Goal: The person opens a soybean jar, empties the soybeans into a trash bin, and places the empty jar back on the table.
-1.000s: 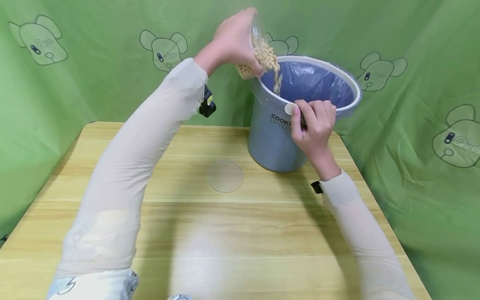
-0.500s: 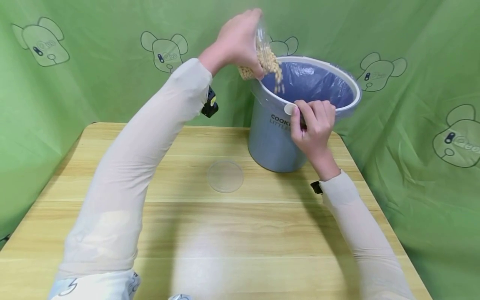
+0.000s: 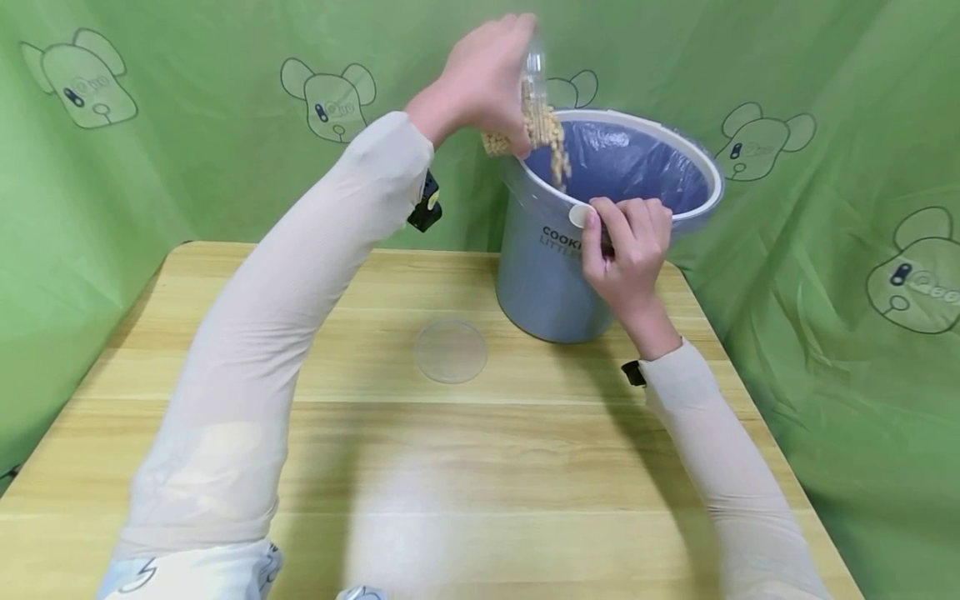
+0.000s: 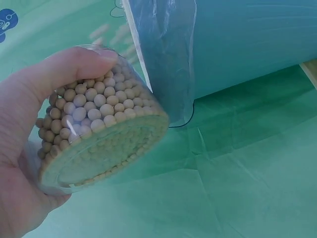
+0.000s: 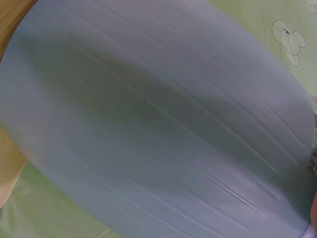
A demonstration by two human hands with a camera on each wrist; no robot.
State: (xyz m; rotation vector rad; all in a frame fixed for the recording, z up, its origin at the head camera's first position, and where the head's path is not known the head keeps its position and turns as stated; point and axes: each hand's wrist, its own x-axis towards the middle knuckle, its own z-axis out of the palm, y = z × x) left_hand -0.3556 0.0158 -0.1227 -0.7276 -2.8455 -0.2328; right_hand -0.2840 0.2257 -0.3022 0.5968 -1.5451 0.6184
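Note:
High at the back, my left hand [image 3: 491, 79] grips a clear plastic jar [image 3: 534, 71] tipped over the bin's left rim. Small round beige beads [image 3: 557, 162] stream from its mouth into the blue-grey trash bin [image 3: 551, 283]. The left wrist view shows the jar's base toward the camera, with many beads [image 4: 99, 101] still inside and the thumb across its side. My right hand [image 3: 633, 246] holds the near rim of the bin, fingers curled over its edge. A bluish plastic liner [image 3: 622, 162] covers the inside. The bin's bottom and the landed beads are hidden.
A clear round lid [image 3: 450, 352] lies flat on the wooden table [image 3: 420, 467], left of the bin. Green cloth [image 3: 225, 167] with printed animal heads hangs behind and along both sides. The bin stands near the table's back right corner.
My left hand has shifted slightly right and the jar has tipped further, with beads falling throughout. The right hand, the bin and the lid stay where they were.

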